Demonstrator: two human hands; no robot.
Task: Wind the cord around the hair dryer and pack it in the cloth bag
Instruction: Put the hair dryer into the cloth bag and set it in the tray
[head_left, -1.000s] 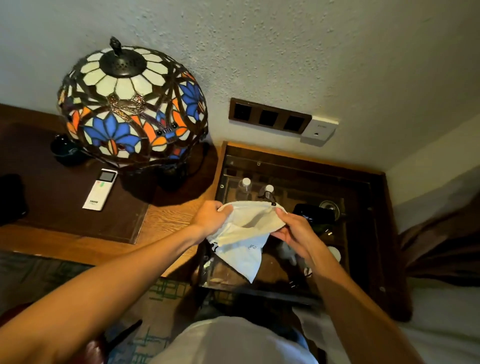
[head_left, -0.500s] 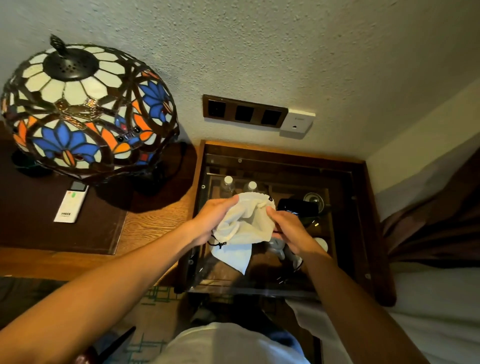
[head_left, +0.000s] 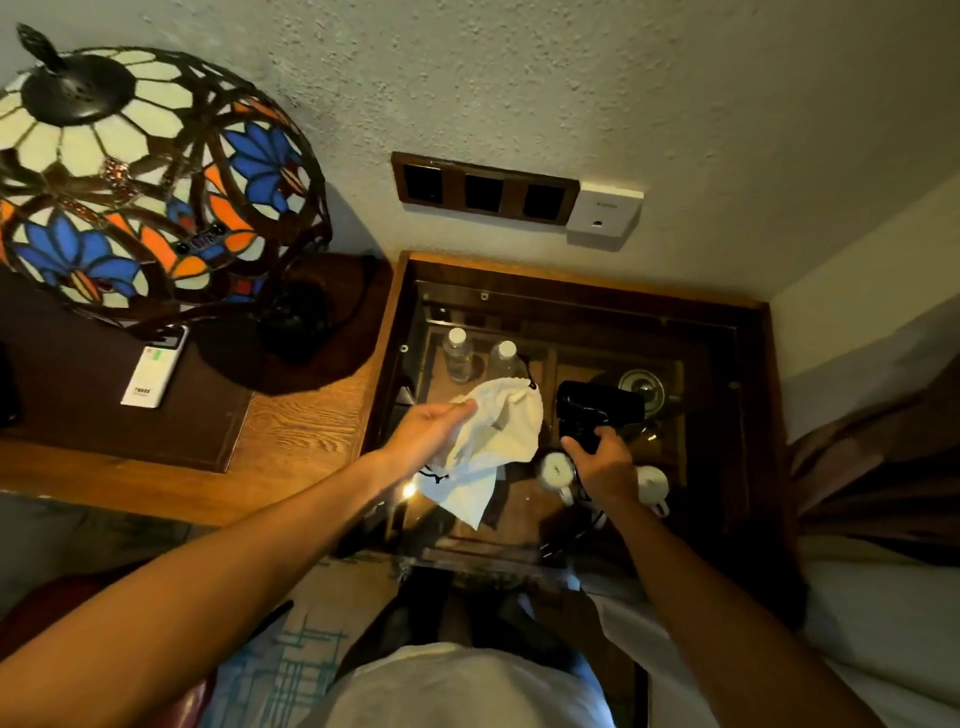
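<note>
A white cloth drawstring bag hangs over the glass-topped side table. My left hand grips the bag by the left side of its mouth, and the mouth faces up and right. A black hair dryer lies on the glass just right of the bag. My right hand is closed around its handle. Dark cord trails down below that hand; how it is wound is not visible.
Under the glass stand two water bottles, white cups and a glass. A stained-glass lamp and a white remote sit on the wooden desk at left. A socket panel is on the wall; bedding lies at right.
My right hand let go of the bag's mouth, moved right and closed on the hair dryer's handle. My left hand alone keeps the bag. The view has shifted right.
</note>
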